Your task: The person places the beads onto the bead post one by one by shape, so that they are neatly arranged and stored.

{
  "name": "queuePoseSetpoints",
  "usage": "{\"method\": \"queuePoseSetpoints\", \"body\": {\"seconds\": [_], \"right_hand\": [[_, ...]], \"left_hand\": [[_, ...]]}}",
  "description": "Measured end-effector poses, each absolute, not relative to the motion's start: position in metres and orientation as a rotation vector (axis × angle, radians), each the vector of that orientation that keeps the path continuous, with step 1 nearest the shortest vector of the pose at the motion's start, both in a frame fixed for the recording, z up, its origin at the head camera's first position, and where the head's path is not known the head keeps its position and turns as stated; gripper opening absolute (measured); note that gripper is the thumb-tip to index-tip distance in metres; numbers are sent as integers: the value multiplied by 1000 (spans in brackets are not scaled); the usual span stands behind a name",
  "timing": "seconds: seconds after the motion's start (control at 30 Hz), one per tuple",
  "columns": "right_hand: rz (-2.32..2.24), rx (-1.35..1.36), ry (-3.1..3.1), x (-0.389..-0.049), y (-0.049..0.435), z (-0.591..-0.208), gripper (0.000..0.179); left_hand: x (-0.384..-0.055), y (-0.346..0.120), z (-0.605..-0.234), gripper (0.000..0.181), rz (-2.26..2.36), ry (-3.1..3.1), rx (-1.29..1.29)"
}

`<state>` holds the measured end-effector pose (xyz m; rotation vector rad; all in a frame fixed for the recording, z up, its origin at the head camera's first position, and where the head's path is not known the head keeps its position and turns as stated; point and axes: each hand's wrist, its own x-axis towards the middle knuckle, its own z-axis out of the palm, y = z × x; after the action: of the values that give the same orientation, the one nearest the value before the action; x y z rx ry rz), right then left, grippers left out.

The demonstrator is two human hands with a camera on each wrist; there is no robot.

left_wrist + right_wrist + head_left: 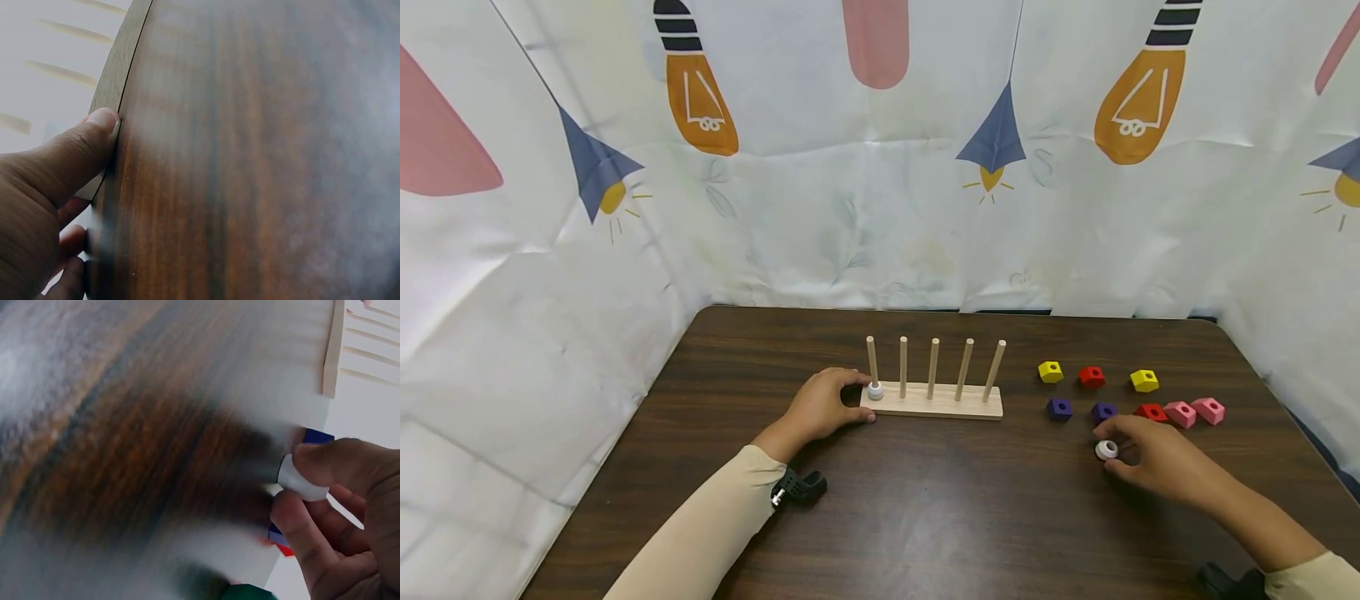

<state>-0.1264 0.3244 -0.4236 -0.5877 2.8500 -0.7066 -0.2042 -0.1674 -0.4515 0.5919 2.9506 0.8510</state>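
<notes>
A pale wooden peg base (936, 402) with several upright dowels stands on the brown table. One white bead (876, 392) sits low on its leftmost dowel. My left hand (820, 403) grips the left end of this base; in the left wrist view the thumb (78, 150) lies along its front edge, the other fingers partly hidden beyond it. To the right, my right hand (1157, 458) pinches a second white bead (1107, 450) between thumb and finger. The right wrist view shows that white bead (301, 481) from the side, the fingertips at its edges.
Beyond the right hand lie several beads: yellow (1050, 372), red (1092, 377), dark blue (1059, 408) and pink (1208, 410). A green object (249, 592) shows at the bottom of the right wrist view. A printed white cloth (865, 233) hangs behind the table (925, 517).
</notes>
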Motion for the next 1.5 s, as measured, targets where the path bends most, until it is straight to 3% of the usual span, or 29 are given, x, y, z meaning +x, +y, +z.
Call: {"method": "queuePoseSetpoints", "body": {"seconds": [0.6,1.5], "right_hand": [[-735,-584,2980,-132,308,-420,26],[-824,-940,3201,-152,269,-370,33]], "left_hand": [[-208,-168,-452,57,842,2952,599],[-203,-167,-450,55,857,2951,590]]}}
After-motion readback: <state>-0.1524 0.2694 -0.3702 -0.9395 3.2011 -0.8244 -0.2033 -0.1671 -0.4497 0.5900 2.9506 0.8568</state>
